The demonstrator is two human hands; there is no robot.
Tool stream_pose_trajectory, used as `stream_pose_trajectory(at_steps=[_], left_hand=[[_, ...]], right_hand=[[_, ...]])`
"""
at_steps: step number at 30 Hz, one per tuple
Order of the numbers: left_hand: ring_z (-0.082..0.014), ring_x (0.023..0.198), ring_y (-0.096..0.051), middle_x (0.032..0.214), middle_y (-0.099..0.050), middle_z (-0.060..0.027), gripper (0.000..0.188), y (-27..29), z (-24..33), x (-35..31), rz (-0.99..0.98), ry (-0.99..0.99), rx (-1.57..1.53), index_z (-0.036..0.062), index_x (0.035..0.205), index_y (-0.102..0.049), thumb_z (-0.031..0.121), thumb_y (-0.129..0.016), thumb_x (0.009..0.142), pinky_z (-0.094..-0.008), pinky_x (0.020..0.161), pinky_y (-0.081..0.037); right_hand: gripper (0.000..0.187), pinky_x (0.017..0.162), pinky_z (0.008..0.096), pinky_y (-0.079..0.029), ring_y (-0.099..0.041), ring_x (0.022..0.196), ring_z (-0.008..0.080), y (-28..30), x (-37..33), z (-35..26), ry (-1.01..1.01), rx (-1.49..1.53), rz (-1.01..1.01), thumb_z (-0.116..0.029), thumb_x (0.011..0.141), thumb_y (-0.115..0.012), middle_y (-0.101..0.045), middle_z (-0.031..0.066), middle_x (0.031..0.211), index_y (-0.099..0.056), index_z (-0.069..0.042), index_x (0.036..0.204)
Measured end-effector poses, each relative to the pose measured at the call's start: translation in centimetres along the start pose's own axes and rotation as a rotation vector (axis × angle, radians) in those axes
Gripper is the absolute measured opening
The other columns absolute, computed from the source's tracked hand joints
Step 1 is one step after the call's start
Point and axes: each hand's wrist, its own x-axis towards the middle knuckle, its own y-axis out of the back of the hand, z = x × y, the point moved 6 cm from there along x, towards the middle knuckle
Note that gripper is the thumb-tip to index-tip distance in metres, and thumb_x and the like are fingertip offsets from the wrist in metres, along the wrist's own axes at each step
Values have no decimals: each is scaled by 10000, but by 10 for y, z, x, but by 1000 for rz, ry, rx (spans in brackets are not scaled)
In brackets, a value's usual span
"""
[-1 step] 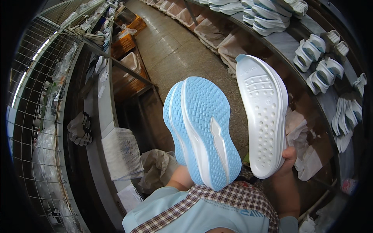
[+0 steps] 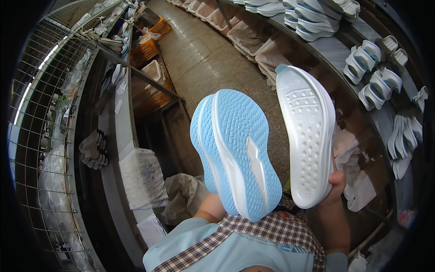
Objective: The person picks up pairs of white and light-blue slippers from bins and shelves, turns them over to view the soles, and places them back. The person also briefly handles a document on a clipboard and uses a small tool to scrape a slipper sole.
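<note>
Two light-blue shoe soles (image 2: 247,149) with white midsole edges stand upright in front of my chest, overlapping, textured bottoms facing me. My left hand (image 2: 212,205) is behind their lower end and supports them; its fingers are hidden by the soles. To the right, a single white shoe sole (image 2: 310,136) shows its inner side, dotted with small round dimples, and a bit of blue at its tip. My right hand (image 2: 335,187) is closed around the lower right edge of this sole, the thumb showing at its side. The white sole is apart from the blue pair.
Racks with stacked white soles (image 2: 312,20) run along the right, above lined bins (image 2: 244,38). On the left are a bench edge (image 2: 129,131) with a white cloth (image 2: 142,179), orange crates (image 2: 144,52) and a wire mesh (image 2: 41,131). A tiled aisle floor (image 2: 199,54) stretches ahead.
</note>
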Motion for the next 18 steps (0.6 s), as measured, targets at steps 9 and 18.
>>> stream_pose_trajectory(at_steps=[9,18], left_hand=[[-341,1122,-487,1344,-357,-166,623,2,-6,-19,10,-91,-57,135,1348,-345,385,-583,829,-495,864,-500],[-350,1146,-465,1381,-320,-151,662,-24,-19,-51,-51,-154,-267,171,1371,-323,403,-600,817,-510,865,-498]], right_hand=[[781,998,385,-371,-435,1196,278,35,24,41,-252,-203,-70,-191,676,-506,-369,207,1330,-230,4,1380],[609,890,412,-498,-596,1015,274,64,27,89,-503,388,43,-213,738,-375,-544,192,1178,-368,-22,1317]])
